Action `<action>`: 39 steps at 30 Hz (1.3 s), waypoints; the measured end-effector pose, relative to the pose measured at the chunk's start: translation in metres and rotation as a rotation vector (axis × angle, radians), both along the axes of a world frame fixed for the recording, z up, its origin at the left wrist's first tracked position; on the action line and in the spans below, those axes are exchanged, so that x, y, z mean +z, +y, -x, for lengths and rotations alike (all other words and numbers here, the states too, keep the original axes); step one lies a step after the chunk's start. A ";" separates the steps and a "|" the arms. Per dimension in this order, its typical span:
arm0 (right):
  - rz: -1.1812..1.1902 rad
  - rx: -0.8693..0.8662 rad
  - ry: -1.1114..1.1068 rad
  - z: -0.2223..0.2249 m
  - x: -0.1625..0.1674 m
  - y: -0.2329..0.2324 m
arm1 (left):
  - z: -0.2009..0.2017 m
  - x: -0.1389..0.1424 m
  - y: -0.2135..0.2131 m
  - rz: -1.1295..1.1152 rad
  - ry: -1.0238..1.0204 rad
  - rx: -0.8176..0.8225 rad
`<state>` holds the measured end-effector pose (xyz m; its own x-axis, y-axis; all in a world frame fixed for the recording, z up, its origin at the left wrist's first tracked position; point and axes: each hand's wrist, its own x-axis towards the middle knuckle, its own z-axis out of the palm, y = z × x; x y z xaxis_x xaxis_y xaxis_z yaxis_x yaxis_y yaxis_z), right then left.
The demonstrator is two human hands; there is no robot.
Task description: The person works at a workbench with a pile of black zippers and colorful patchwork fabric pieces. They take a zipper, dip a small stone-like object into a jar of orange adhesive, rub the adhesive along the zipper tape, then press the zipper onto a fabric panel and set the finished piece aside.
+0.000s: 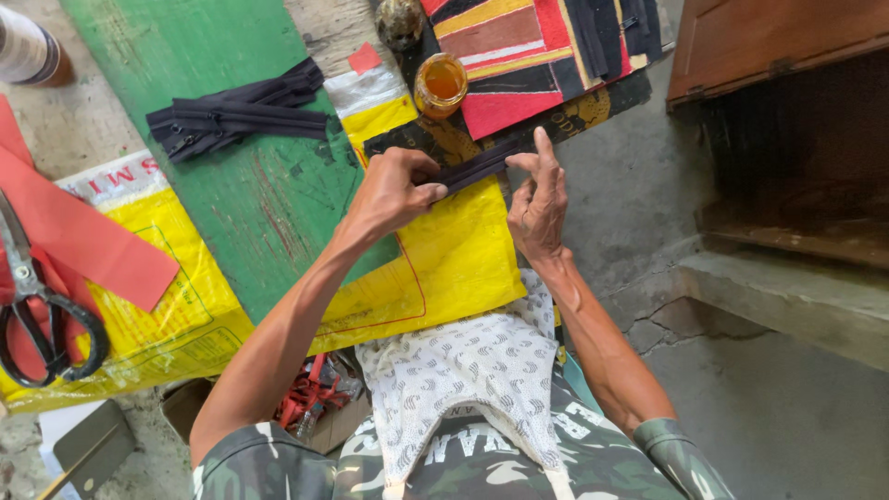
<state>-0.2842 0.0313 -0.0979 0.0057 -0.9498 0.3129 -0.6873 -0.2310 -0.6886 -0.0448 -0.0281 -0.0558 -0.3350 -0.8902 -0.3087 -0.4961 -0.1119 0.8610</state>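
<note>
At the left edge of the work surface lie black-handled scissors (42, 319) on a red strip (79, 231), which rests over a yellow woven sack sheet (176, 306). Further right, a green painted board (250, 185) runs from the far edge towards the person, and a pile of black zippers (236, 116) sits on its far part.

The left hand (394, 190) is closed in a pinch: thumb and fingertips grip the near end of a black zipper strip (477, 167). The strip lies over the far edge of a yellow sack piece (458, 255), next to a dark printed cloth (426, 139). Its long axis runs diagonally, from the left hand's pinch up and to the right, pointing at the right hand.

The right hand (539, 204) stands just beside the strip's far end, fingers narrow and mostly extended, the index finger straight up; its fingertips touch the strip's end, though how firmly they hold it cannot be told.

Beyond the hands, a small open jar of amber liquid (441, 83) stands at the edge of a patchwork piece (532, 56) in red, yellow and black. At the far right is a brown wooden cabinet (778, 46).
</note>
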 end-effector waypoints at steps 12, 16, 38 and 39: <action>0.013 -0.054 -0.058 -0.015 0.002 -0.003 | -0.012 -0.007 0.024 0.096 -0.003 0.164; 0.018 -0.113 0.017 -0.022 0.002 -0.006 | -0.013 -0.009 0.023 0.135 0.001 0.159; -0.029 -0.131 0.421 -0.045 0.005 0.000 | -0.014 -0.012 0.020 0.214 -0.032 0.055; -0.022 -0.123 0.428 -0.046 0.007 0.000 | -0.014 -0.012 0.020 0.223 -0.041 0.044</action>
<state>-0.2378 0.0314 -0.0909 0.0174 -0.9578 0.2868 -0.9330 -0.1186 -0.3397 -0.0312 -0.0080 -0.0676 -0.2855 -0.9514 -0.1153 -0.5299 0.0564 0.8462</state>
